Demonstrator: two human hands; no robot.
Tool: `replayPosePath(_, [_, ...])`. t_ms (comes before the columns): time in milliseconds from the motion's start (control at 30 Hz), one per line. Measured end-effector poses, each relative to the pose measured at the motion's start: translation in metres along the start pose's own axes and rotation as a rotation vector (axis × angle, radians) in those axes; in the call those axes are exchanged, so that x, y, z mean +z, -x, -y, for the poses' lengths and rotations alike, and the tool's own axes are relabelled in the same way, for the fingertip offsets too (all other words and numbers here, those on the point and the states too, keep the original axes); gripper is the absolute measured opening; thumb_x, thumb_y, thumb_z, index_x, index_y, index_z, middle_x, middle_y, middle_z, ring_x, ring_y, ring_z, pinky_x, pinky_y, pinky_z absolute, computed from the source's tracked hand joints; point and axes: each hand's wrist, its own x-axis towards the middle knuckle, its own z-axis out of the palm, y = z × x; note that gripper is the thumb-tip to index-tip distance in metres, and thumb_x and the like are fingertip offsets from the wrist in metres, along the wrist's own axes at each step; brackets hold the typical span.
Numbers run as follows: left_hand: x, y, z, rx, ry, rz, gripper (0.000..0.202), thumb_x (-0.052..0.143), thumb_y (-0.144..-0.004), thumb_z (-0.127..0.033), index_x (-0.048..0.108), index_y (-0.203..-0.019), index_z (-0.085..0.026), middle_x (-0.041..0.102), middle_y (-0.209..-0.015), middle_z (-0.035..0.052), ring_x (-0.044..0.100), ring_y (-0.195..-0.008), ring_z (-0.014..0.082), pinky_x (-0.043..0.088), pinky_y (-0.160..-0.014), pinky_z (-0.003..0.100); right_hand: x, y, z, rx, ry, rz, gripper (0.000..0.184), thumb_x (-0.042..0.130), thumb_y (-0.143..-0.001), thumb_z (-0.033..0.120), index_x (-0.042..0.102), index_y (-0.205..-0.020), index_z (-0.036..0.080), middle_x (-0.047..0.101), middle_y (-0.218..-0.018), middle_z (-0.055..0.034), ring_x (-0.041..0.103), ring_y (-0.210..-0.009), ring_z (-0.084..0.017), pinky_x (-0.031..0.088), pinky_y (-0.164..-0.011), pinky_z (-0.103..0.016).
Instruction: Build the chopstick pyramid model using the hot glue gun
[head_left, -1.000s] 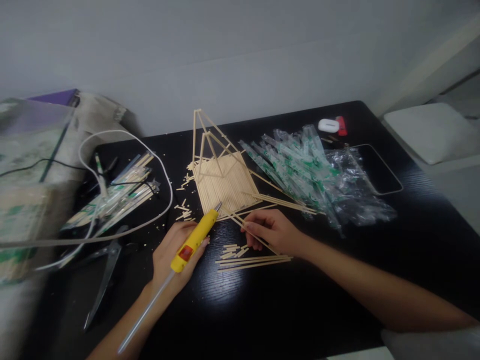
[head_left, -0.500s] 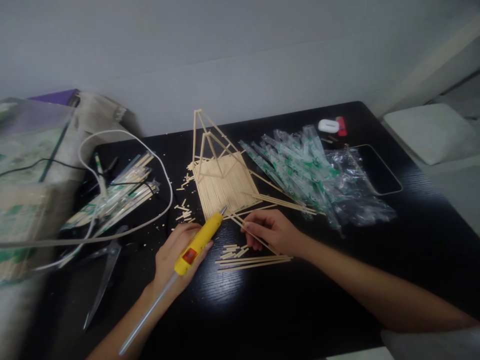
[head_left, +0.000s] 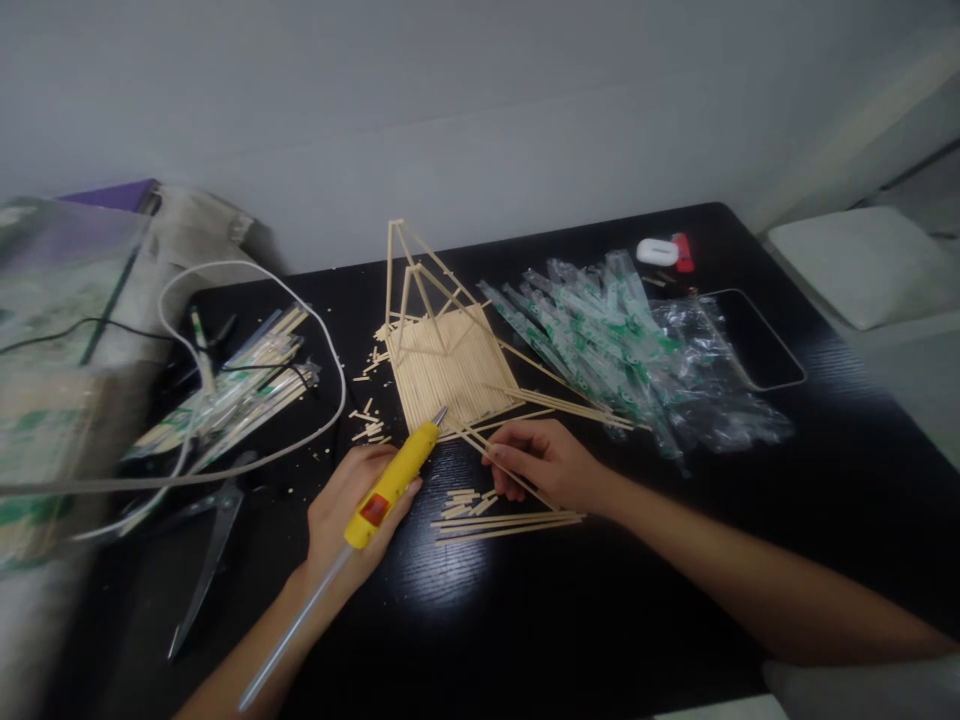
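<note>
My left hand (head_left: 352,505) is closed round a yellow hot glue gun (head_left: 394,480) with a clear glue stick (head_left: 296,630) sticking out of its back end. The gun's metal nozzle points at the near edge of a flat panel of wooden sticks (head_left: 457,375). On that panel stands a triangular stick frame (head_left: 409,270). Between thumb and fingers, my right hand (head_left: 544,460) pinches a thin wooden stick (head_left: 480,442), its far end close to the nozzle and the panel's edge. Short cut pieces (head_left: 469,500) and several long sticks (head_left: 510,525) lie just in front of my right hand.
Clear-and-green wrappers (head_left: 600,330) cover the right side of the black table beside a phone-like dark slab (head_left: 754,340). A white case (head_left: 657,252) sits behind. At left are wrapped sticks (head_left: 247,390), a looping white cable (head_left: 334,350) and a pliers-like tool (head_left: 214,550).
The glue gun in my left hand has shifted slightly to the left and up. My right hand and its stick stay almost where they were.
</note>
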Motion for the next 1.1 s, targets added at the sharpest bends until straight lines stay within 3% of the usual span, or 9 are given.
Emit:
replayPosePath(167, [0.0053,0.0046,-0.0034,-0.018,0.006,0.020,0.016,0.067,-0.102,-0.033,0.075,-0.106,-0.019,0.074,-0.104,0.0087,0.074,-0.094,0.0205,0.065,-0.082,0.032,-0.0003,0.0004,0.0016,0.000,0.003,0.005,0.041,0.074,-0.096,0.054,0.071,-0.092,0.014,0.070,-0.068,-0.0005,0.063,-0.056,-0.010,0.053,-0.055,-0.021])
replayPosePath(533, [0.0011,0.0026,0.0009,-0.030,0.011,0.034,0.013,0.069,-0.100,-0.027,0.074,-0.107,-0.018,0.075,-0.105,0.0091,0.074,-0.096,0.0204,0.065,-0.087,0.033,0.0002,0.0006,0.0021,0.000,0.013,-0.003,0.042,0.074,-0.096,0.056,0.071,-0.091,0.015,0.070,-0.068,-0.0003,0.063,-0.055,-0.010,0.054,-0.054,-0.021])
replayPosePath(767, [0.0059,0.0036,-0.0077,-0.016,0.063,0.094,0.015,0.067,-0.101,-0.032,0.074,-0.106,-0.020,0.076,-0.104,0.0098,0.075,-0.091,0.0211,0.067,-0.078,0.032,0.0008,0.0005,0.0042,0.006,0.022,-0.003,0.041,0.073,-0.096,0.055,0.070,-0.090,0.015,0.070,-0.067,-0.0005,0.062,-0.055,-0.011,0.054,-0.054,-0.022])
replayPosePath(1100, [0.0025,0.0025,-0.0016,-0.031,0.020,0.054,0.012,0.068,-0.101,-0.026,0.074,-0.107,-0.017,0.075,-0.104,0.0095,0.074,-0.097,0.0202,0.065,-0.088,0.032,0.0001,0.0000,0.0021,0.001,0.007,0.000,0.042,0.074,-0.095,0.057,0.070,-0.091,0.015,0.070,-0.067,-0.0004,0.062,-0.054,-0.011,0.053,-0.054,-0.022])
